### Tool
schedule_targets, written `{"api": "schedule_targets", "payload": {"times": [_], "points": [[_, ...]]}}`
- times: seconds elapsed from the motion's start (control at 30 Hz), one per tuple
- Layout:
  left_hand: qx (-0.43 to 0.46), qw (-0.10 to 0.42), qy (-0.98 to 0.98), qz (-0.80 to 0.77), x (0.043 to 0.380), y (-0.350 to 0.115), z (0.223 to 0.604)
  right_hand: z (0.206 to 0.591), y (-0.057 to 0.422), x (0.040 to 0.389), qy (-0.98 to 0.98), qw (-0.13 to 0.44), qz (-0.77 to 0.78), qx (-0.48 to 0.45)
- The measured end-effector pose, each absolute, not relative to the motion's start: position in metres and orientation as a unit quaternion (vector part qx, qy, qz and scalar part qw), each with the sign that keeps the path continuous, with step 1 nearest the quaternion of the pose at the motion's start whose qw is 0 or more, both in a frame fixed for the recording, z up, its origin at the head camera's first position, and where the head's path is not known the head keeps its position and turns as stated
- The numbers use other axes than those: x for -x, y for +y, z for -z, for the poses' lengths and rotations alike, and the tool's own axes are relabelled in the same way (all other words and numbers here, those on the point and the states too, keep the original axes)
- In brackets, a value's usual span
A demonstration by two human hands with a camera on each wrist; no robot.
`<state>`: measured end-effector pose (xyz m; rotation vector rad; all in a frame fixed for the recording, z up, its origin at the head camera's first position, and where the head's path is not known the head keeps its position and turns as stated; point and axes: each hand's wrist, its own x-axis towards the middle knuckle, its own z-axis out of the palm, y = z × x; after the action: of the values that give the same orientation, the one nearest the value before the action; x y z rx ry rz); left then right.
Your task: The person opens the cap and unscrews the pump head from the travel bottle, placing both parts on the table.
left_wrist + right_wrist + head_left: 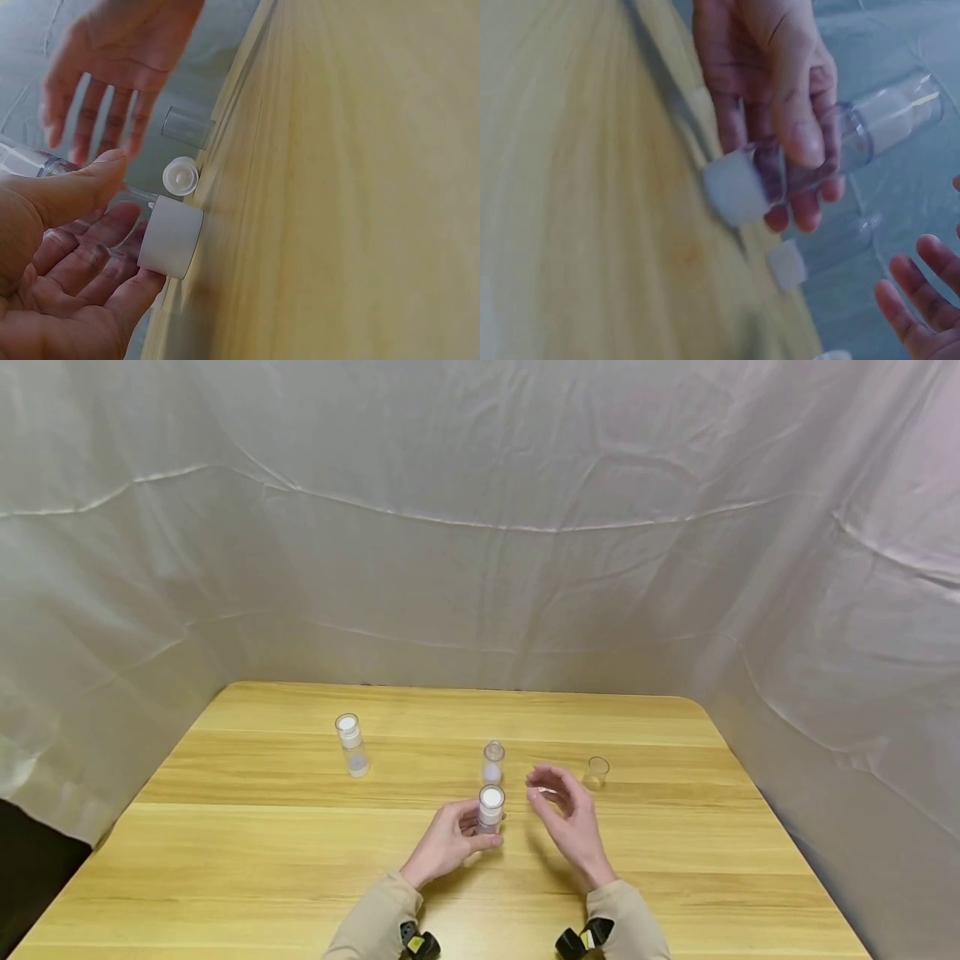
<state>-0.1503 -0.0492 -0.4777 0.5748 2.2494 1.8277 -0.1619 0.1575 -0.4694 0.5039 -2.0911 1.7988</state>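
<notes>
My left hand (450, 842) holds an upright clear bottle (491, 806) between thumb and fingers. This bottle has a white base (171, 236) and a white top under a clear cap (900, 112). Just behind it stands a second clear bottle (492, 764), also white at the bottom, with no white top on it. To the right, my right hand (568, 827) hovers over the table with fingers loosely bent and nothing in them. A small round white piece (181, 177) lies beyond it, mostly hidden by that hand in the head view. A clear cap (597, 772) stands farther right.
Another capped bottle (352, 745) with a white top stands at the back left of the wooden table (262, 860). Grey curtain (480, 568) hangs behind the table and along both sides.
</notes>
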Motion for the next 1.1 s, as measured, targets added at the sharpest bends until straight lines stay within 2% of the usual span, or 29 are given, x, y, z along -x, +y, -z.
{"api": "schedule_targets", "payload": {"times": [0.33, 0.6, 0.9, 1.1], "points": [[-0.192, 0.091, 0.755, -0.620, 0.152, -0.049, 0.478, 0.445, 0.152, 0.154, -0.740, 0.138, -0.601, -0.268], [-0.195, 0.095, 0.754, -0.620, 0.153, -0.049, 0.478, 0.433, 0.142, 0.150, -0.737, 0.090, -0.575, -0.342], [-0.206, 0.103, 0.744, -0.627, 0.153, -0.051, 0.479, 0.437, 0.135, 0.148, -0.758, 0.117, -0.534, -0.356], [-0.204, 0.101, 0.742, -0.631, 0.152, -0.051, 0.479, 0.443, 0.130, 0.148, -0.803, 0.161, -0.457, -0.348]]}}
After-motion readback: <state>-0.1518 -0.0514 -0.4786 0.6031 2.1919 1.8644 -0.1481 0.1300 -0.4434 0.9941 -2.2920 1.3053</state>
